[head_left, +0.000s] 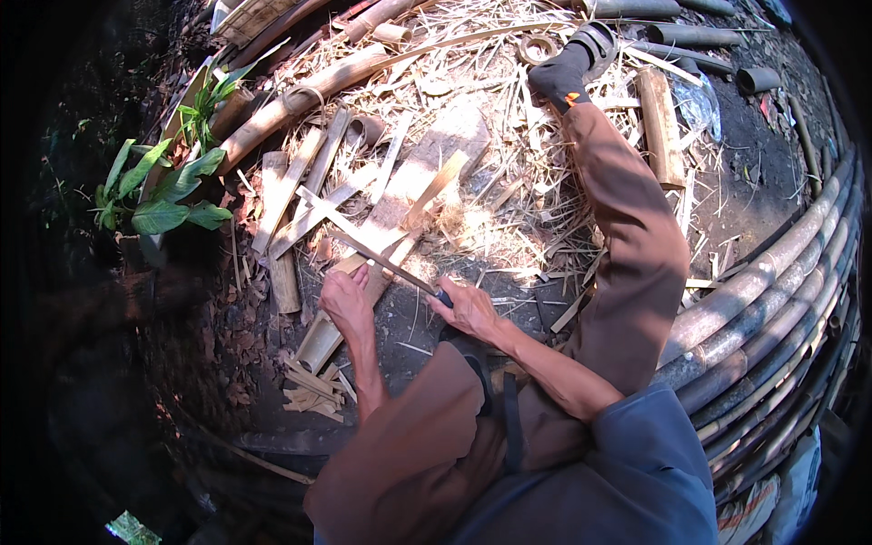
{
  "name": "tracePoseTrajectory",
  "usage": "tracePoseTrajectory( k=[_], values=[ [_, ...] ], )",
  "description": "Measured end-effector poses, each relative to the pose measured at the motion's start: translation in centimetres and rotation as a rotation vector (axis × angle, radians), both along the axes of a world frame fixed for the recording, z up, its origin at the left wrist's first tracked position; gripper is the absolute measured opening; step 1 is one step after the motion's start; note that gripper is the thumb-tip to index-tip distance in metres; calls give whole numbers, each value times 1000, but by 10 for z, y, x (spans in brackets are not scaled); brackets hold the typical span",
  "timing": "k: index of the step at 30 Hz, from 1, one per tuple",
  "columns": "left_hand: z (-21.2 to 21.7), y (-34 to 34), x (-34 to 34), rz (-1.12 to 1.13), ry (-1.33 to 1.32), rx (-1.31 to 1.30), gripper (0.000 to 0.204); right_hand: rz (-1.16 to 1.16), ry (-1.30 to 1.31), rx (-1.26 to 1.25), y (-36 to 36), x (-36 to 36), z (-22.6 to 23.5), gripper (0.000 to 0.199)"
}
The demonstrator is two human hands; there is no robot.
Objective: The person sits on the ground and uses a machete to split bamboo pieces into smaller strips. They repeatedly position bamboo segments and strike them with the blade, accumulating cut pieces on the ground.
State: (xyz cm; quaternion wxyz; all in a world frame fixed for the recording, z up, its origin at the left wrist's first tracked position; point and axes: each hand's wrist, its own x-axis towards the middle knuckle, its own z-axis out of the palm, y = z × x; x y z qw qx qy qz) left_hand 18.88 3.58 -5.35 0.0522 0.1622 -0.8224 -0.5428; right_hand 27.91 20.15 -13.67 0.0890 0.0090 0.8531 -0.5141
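My right hand [468,310] is closed round the dark handle of a long knife [392,267], its blade slanting up and to the left, across the split bamboo in front of me. My left hand [346,298] is half curled, fingers against the bamboo just below the blade; I cannot tell whether they pinch it or merely rest there

Below that hand lies a trough of split bamboo [319,343], hollow side up, its pale inside showing near the open end. A small heap of short strips [313,392] sits on the ground just beside it. Ahead of the knife there's a broad plank [442,150], with curly shavings [563,204] scattered thickly around it

Further out, a short bamboo tube [365,130] lies near the plank, and a bamboo ring [539,48] near my outstretched foot. To the right of my leg are a stout log [660,127] and a clear plastic bag [701,104], its contents too unclear to tell. Long bamboo poles [763,318] are stacked at my right, with a pale sack [799,481] below them; what it holds is hidden from me
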Motion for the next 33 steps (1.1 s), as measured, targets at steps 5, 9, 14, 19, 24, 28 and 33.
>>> tracePoseTrajectory(
  k=[5, 9, 14, 19, 24, 28, 33],
  values=[
    [-2, 11, -2, -55, -9, 26, 41, -118, -101, -26, 6, 0, -12, 35],
    [-11, 3, -3, -3, -39, 95, 44, -217, -67, 20, 10, 2, -51, 35],
    [-9, 1, 5, -36, -20, -1, 42, -45, -56, 7, 0, 1, -5, 39],
    [-1, 12, -2, -79, 5, -77, 40, -123, -251, 29, 12, -3, 1, 40],
    [-12, 2, 1, -48, 19, -96, 37, -212, -172, 28, 12, 7, -38, 40],
    [-27, 17, -4, 127, 192, 298, 33, -156, -125, 68, 18, 11, -44, 40],
    [-48, -4, -19, 154, 195, 430, 41, -141, -200, 176, 11, 7, -30, 38]
  ],
)
